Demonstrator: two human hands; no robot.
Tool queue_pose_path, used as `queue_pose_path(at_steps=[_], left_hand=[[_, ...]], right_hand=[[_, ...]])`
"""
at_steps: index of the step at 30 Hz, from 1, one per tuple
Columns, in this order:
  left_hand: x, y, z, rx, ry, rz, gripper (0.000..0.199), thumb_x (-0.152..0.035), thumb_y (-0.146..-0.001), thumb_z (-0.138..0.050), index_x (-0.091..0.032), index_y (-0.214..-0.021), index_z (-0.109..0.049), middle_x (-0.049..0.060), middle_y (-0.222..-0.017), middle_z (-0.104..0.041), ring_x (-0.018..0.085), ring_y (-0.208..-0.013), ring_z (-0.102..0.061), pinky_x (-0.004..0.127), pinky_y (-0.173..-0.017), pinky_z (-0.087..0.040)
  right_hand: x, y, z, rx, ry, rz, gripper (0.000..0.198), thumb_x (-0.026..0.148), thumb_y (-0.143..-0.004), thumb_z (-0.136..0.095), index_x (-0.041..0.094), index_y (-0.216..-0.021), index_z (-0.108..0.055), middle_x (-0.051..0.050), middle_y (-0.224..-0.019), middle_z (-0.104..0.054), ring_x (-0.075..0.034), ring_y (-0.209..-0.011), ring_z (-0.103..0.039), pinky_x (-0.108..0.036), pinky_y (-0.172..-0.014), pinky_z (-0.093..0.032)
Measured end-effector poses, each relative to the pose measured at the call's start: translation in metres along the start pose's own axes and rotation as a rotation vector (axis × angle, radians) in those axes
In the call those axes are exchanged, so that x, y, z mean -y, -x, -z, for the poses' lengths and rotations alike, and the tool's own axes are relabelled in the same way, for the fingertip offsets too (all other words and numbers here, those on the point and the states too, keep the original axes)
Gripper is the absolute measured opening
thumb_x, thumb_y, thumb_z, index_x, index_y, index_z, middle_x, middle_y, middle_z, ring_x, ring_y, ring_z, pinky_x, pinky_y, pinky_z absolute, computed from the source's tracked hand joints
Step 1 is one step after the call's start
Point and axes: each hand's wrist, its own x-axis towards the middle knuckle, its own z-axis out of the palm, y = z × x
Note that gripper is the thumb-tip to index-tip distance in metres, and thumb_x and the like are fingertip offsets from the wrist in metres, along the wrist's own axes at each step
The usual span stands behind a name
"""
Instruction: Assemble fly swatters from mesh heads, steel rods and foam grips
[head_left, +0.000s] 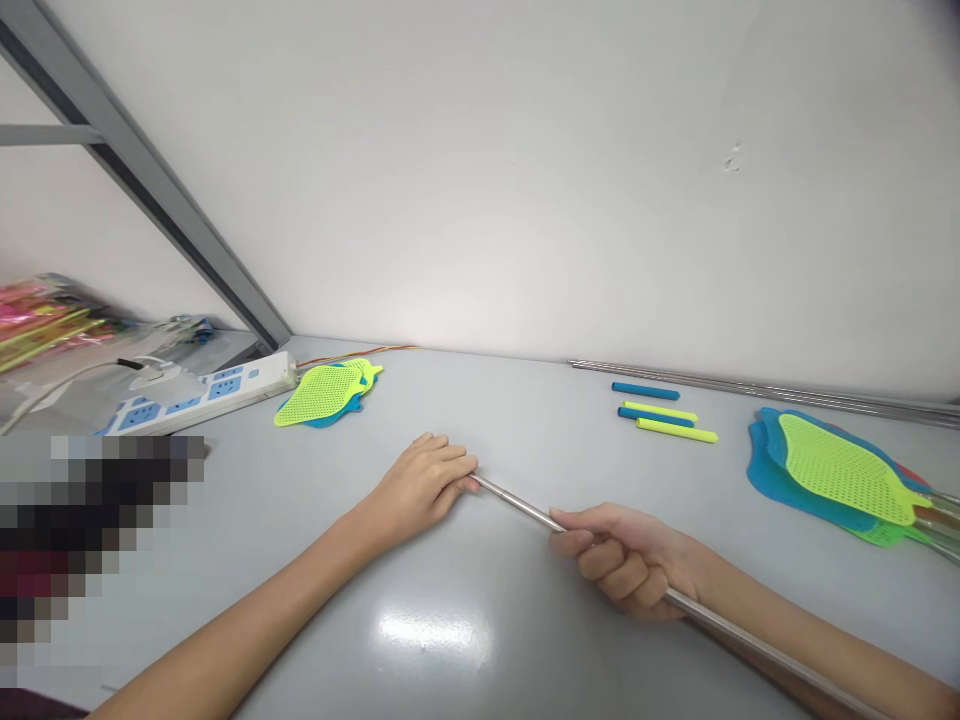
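Note:
A thin silvery telescopic rod (pixel 525 508) runs slantwise between my hands and on past the lower right edge of the view. My left hand (pixel 427 478) is closed around its far end, palm down near the table; the tip is hidden under the fingers. Farther along, my right hand (pixel 630 562) wraps the rod in a fist, thumb lying along it. Beyond my left hand are yellow-green and blue fly swatter heads (pixel 319 395), piled together. Several blue and yellow handle tubes (pixel 675 431) lie beyond my right hand.
More fly swatters (pixel 847 468), with rods attached, lie at the right. Long metal rods (pixel 720 384) rest along the wall. A power strip (pixel 240 388) with a plug stands at the left, near bagged colourful items (pixel 49 320) and a grey metal frame (pixel 169 185). The lower left is pixelated.

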Motion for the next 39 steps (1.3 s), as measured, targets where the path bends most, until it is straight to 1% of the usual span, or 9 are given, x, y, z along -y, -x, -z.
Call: queue_pose_path(at_steps=[9,20,26,33,39], left_hand=[[-0.0036,-0.0002,0.0017,0.001,-0.001,0.008,0.025,-0.021,-0.087,-0.032,-0.017,-0.064,-0.041,-0.001,-0.062,-0.048,0.014,-0.062,-0.038,0.027,-0.061,-0.028],[-0.0074,-0.0001,-0.0017,-0.004,0.035,-0.008,0.025,-0.022,-0.087,-0.034,-0.018,-0.064,-0.044,0.000,-0.062,-0.050,0.014,-0.060,-0.040,0.027,-0.060,-0.029],[-0.0091,0.0001,-0.0009,-0.003,0.036,-0.015,0.025,-0.023,-0.087,-0.034,-0.018,-0.064,-0.044,0.000,-0.062,-0.051,0.014,-0.060,-0.040,0.026,-0.060,-0.030],[-0.0098,0.0003,-0.0029,-0.010,0.015,-0.017,0.026,-0.025,-0.087,-0.033,-0.018,-0.065,-0.044,0.000,-0.062,-0.051,0.014,-0.059,-0.040,0.026,-0.059,-0.029],[-0.0059,-0.0008,0.0017,0.006,0.023,-0.020,0.029,-0.029,-0.089,-0.030,-0.018,-0.066,-0.043,0.000,-0.062,-0.050,0.014,-0.059,-0.041,0.026,-0.061,-0.030]], right_hand=[[0.0002,0.0010,0.0042,-0.004,-0.019,-0.003,0.034,0.040,-0.089,-0.022,0.017,-0.066,-0.033,0.008,-0.044,-0.013,-0.004,-0.032,-0.005,-0.012,-0.020,0.000],[0.0011,0.0000,0.0023,-0.056,-0.109,-0.009,0.044,0.046,-0.088,-0.007,0.018,-0.063,-0.030,0.009,-0.042,-0.011,-0.004,-0.030,-0.006,-0.011,-0.019,0.000],[0.0003,-0.0004,0.0033,-0.057,-0.112,-0.014,0.044,0.046,-0.088,-0.007,0.018,-0.063,-0.030,0.008,-0.042,-0.012,-0.004,-0.029,-0.006,-0.011,-0.019,0.000],[0.0002,-0.0007,0.0042,0.005,-0.094,-0.018,0.045,0.045,-0.088,-0.004,0.018,-0.064,-0.030,0.008,-0.042,-0.014,-0.004,-0.030,-0.007,-0.011,-0.018,-0.001],[0.0020,-0.0027,0.0039,0.000,-0.094,-0.003,0.043,0.045,-0.089,-0.007,0.018,-0.063,-0.030,0.008,-0.041,-0.014,-0.003,-0.028,-0.010,-0.010,-0.018,-0.003]])
